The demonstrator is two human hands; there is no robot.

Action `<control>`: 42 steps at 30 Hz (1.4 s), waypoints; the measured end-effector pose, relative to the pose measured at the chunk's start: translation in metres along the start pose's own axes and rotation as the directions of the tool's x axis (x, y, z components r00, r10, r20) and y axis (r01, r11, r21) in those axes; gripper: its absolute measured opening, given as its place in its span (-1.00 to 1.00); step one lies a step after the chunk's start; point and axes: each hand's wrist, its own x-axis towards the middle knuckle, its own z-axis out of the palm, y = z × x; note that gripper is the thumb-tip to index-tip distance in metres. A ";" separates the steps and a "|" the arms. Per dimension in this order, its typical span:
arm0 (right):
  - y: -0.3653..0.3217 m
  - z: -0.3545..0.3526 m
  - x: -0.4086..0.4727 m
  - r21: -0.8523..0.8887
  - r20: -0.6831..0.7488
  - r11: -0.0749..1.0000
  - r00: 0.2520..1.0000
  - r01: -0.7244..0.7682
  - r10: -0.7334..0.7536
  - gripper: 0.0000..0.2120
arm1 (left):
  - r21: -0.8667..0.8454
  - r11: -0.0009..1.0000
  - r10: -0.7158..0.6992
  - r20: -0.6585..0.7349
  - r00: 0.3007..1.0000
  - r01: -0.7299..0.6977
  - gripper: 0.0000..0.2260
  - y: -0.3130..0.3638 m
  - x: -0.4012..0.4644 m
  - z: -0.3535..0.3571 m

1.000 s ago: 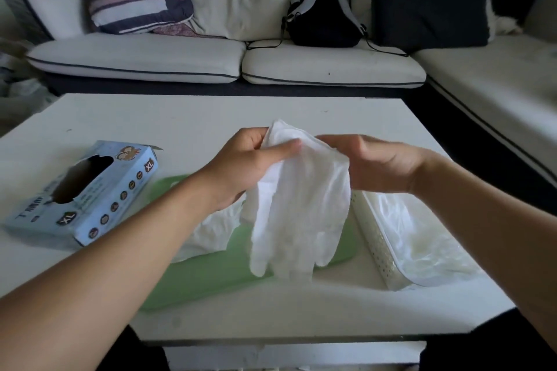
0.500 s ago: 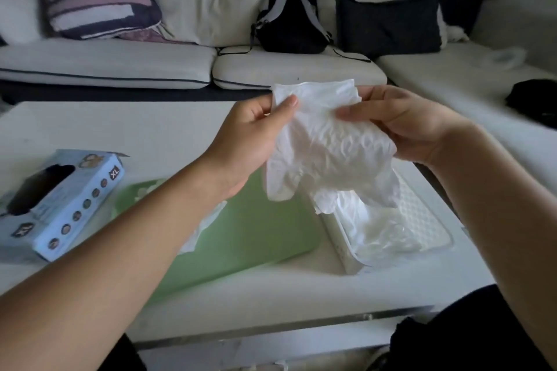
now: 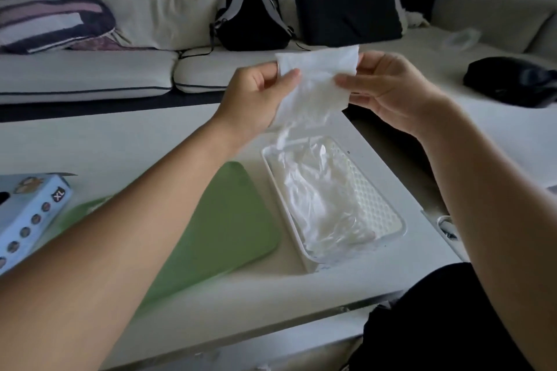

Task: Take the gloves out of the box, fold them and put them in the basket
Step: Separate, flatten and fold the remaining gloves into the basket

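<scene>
A thin white glove [image 3: 316,84] hangs in the air above the far end of the white basket [image 3: 388,202]. My left hand [image 3: 256,96] pinches its upper left corner between thumb and fingers. My right hand [image 3: 388,90] pinches the upper right edge. The glove's lower end trails down toward the basket. Inside the basket lie several crumpled white gloves [image 3: 322,205]. The blue glove box [image 3: 33,214], marked XL, lies at the left edge of the table, partly cut off.
A green mat [image 3: 229,226] lies on the white table [image 3: 120,141] between box and basket. Behind the table runs a sofa with cushions and a black backpack [image 3: 250,21]. A dark object [image 3: 512,81] lies on the sofa at right.
Both hands have carried the glove to the right and now hold it over the basket. The view has swung right, pushing the box toward the left edge.
</scene>
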 end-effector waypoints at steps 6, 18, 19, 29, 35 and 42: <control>0.043 -0.019 -0.038 -0.730 0.163 0.671 0.921 -0.129 0.354 -0.78 | 0.200 0.977 -0.135 0.293 0.947 0.077 -0.60 -0.074 -0.056 0.022; 0.042 0.017 -0.047 -0.810 0.250 0.584 0.871 -0.051 0.423 -0.76 | 0.693 0.701 -0.325 0.518 0.791 -0.166 -0.71 -0.044 -0.080 0.046; 0.047 0.027 -0.045 -0.835 0.261 0.550 0.867 -0.018 0.424 -0.64 | 0.718 0.675 -0.264 0.451 0.852 -0.171 -0.72 -0.041 -0.077 0.047; 0.079 0.063 -0.019 -0.991 0.063 -0.037 0.698 0.127 0.714 0.35 | 0.882 0.422 -0.541 0.431 0.722 -0.210 -0.64 -0.077 -0.048 0.065; 0.031 0.084 -0.008 -0.996 0.082 0.011 0.821 0.092 0.565 -0.02 | 0.632 0.774 -0.354 0.476 0.805 -0.033 -0.59 -0.054 -0.070 -0.017; 0.044 0.242 -0.015 -0.796 0.504 0.505 0.828 0.334 0.246 -0.68 | 0.762 0.574 -0.491 0.027 0.871 0.299 -0.82 -0.073 -0.135 -0.193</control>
